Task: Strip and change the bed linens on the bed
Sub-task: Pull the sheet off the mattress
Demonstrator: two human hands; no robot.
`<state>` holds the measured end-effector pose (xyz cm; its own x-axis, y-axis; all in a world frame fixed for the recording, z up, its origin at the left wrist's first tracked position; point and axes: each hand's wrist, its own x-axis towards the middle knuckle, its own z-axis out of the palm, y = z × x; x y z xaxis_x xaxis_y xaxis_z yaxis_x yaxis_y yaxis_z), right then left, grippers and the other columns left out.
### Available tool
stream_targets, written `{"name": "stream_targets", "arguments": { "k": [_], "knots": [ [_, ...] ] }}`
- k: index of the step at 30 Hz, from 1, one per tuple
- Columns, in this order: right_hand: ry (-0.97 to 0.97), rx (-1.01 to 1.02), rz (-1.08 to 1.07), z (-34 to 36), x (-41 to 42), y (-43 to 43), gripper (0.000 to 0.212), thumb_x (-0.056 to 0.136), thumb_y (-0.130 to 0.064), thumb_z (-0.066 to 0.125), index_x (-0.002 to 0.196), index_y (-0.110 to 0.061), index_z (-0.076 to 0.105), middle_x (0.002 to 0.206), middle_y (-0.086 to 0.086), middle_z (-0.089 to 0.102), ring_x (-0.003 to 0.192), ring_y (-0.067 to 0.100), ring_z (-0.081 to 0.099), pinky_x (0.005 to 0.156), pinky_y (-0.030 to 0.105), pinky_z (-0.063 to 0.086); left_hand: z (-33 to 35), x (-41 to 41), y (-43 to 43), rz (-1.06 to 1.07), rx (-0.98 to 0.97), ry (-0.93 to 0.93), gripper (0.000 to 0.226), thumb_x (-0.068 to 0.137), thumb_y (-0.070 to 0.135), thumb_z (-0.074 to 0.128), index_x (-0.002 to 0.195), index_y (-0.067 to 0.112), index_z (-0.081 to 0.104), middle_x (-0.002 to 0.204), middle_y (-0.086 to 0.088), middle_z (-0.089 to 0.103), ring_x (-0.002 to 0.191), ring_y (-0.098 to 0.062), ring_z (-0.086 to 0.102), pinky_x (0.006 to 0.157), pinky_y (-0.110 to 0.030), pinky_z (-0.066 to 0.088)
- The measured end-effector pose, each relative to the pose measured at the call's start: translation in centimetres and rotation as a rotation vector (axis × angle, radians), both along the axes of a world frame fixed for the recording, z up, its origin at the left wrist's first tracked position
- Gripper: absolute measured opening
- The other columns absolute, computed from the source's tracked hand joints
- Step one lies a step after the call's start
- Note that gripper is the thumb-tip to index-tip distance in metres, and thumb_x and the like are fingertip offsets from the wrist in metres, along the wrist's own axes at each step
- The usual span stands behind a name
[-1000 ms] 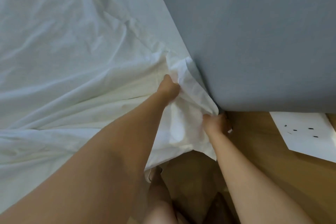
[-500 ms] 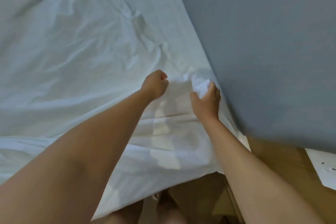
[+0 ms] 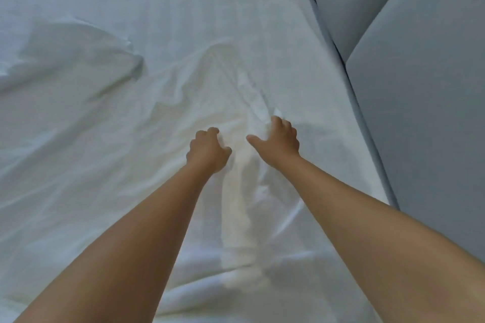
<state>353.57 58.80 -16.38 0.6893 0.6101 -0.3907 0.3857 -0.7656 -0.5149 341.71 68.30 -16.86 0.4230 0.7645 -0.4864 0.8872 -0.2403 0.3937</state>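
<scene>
White sheet (image 3: 110, 170) lies rumpled across the mattress, cut off at the left and near edges. Its raised fold (image 3: 236, 207) runs lengthwise away from the camera, between the hands. Left hand (image 3: 208, 151) and right hand (image 3: 279, 140) each clutch bunched cloth, fingertips buried. A grey padded headboard (image 3: 420, 113) is at right.

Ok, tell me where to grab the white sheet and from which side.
Pinch the raised ridge in the white sheet, just beyond the right hand, reaching from the near side: it stands up loose and bunched, while the surrounding fabric lies flat.
</scene>
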Motion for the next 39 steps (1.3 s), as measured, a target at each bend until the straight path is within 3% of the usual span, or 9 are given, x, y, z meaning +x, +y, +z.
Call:
{"name": "stream_targets", "arguments": {
  "k": [6, 9, 14, 18, 20, 22, 28, 33, 39],
  "knots": [
    [-0.097, -0.092, 0.089, -4.5, 2.8, 9.1, 0.115, 0.074, -0.067, 0.061, 0.149, -0.01, -0.005, 0.156, 0.015, 0.008, 0.144, 0.029, 0.009, 0.113, 0.043, 0.018, -2.6, 1.8, 9.0, 0.251, 0.092, -0.096, 0.085, 0.085, 0.029, 0.064, 0.151, 0.023, 0.011, 0.156, -0.006, 0.009, 0.123, -0.033, 0.048, 0.084, -0.031, 0.04],
    [-0.234, -0.033, 0.102, -5.9, 2.1, 11.6, 0.119, 0.071, -0.066, 0.065, 0.149, -0.005, -0.002, 0.149, 0.013, 0.024, 0.136, 0.029, 0.025, 0.107, 0.04, 0.025, -3.2, 2.5, 11.7, 0.324, 0.03, -0.064, 0.102, 0.077, 0.043, 0.073, 0.151, 0.025, 0.003, 0.151, -0.011, 0.011, 0.122, -0.037, 0.046, 0.087, -0.035, 0.05],
    [-0.331, -0.003, -0.075, -6.8, 4.3, 12.2, 0.122, 0.066, -0.068, 0.067, 0.148, -0.003, 0.004, 0.146, 0.012, 0.026, 0.132, 0.029, 0.027, 0.107, 0.041, 0.022, -5.5, 3.0, 12.0, 0.371, 0.067, 0.042, 0.092, 0.074, 0.05, 0.074, 0.137, 0.004, 0.026, 0.137, -0.015, 0.029, 0.115, -0.037, 0.051, 0.081, -0.034, 0.04],
    [-0.223, -0.036, -0.002, -6.5, 5.6, 11.5, 0.085, 0.084, -0.052, 0.061, 0.142, -0.003, 0.023, 0.133, 0.012, 0.047, 0.121, 0.03, 0.047, 0.089, 0.037, 0.036, -5.7, 3.2, 12.3, 0.259, 0.136, 0.063, 0.041, 0.095, 0.033, 0.05, 0.118, 0.0, 0.05, 0.125, -0.023, 0.05, 0.109, -0.04, 0.052, 0.081, -0.037, 0.039],
    [-0.125, 0.01, 0.05, -5.8, 5.6, 11.5, 0.045, 0.094, -0.04, 0.051, 0.122, -0.007, 0.042, 0.116, 0.011, 0.059, 0.108, 0.032, 0.057, 0.075, 0.033, 0.036, -5.1, 3.5, 12.4, 0.211, 0.162, 0.067, 0.03, 0.098, 0.025, 0.04, 0.111, 0.0, 0.051, 0.12, -0.025, 0.051, 0.107, -0.04, 0.051, 0.077, -0.036, 0.035],
    [-0.144, 0.05, 0.059, -4.5, 6.6, 10.8, 0.028, 0.098, -0.032, 0.043, 0.11, -0.008, 0.051, 0.109, 0.012, 0.062, 0.102, 0.034, 0.059, 0.071, 0.031, 0.034, -3.8, 4.6, 12.0, 0.221, 0.197, 0.006, 0.025, 0.098, 0.02, 0.038, 0.105, -0.001, 0.051, 0.116, -0.025, 0.052, 0.103, -0.039, 0.051, 0.075, -0.036, 0.035],
    [-0.322, 0.06, -0.416, -2.1, 17.7, 2.1, 0.026, 0.098, -0.023, 0.041, 0.111, -0.003, 0.053, 0.114, 0.023, 0.061, 0.104, 0.04, 0.056, 0.08, 0.04, 0.043, -0.7, 17.7, 3.4, -0.075, 0.085, -0.297, 0.015, 0.099, 0.022, 0.037, 0.091, 0.011, 0.042, 0.101, -0.011, 0.044, 0.087, -0.03, 0.048, 0.071, -0.032, 0.033],
    [-0.274, -0.107, -0.421, -6.1, 17.9, -2.6, 0.031, 0.1, -0.019, 0.034, 0.123, -0.001, 0.043, 0.128, 0.022, 0.052, 0.117, 0.037, 0.05, 0.09, 0.042, 0.041, -3.9, 22.6, -2.3, 0.024, -0.025, -0.258, 0.022, 0.1, 0.02, 0.038, 0.11, 0.003, 0.046, 0.121, -0.017, 0.042, 0.104, -0.038, 0.05, 0.078, -0.035, 0.035],
    [-0.305, -0.045, -0.368, -7.2, 16.9, -4.8, 0.036, 0.096, -0.025, 0.038, 0.121, 0.001, 0.042, 0.128, 0.025, 0.049, 0.117, 0.036, 0.048, 0.092, 0.04, 0.037, -4.3, 20.7, -1.7, -0.111, -0.079, -0.247, 0.023, 0.094, 0.029, 0.049, 0.11, 0.012, 0.048, 0.124, -0.011, 0.041, 0.092, -0.029, 0.05, 0.077, -0.032, 0.04]
  ]
}}
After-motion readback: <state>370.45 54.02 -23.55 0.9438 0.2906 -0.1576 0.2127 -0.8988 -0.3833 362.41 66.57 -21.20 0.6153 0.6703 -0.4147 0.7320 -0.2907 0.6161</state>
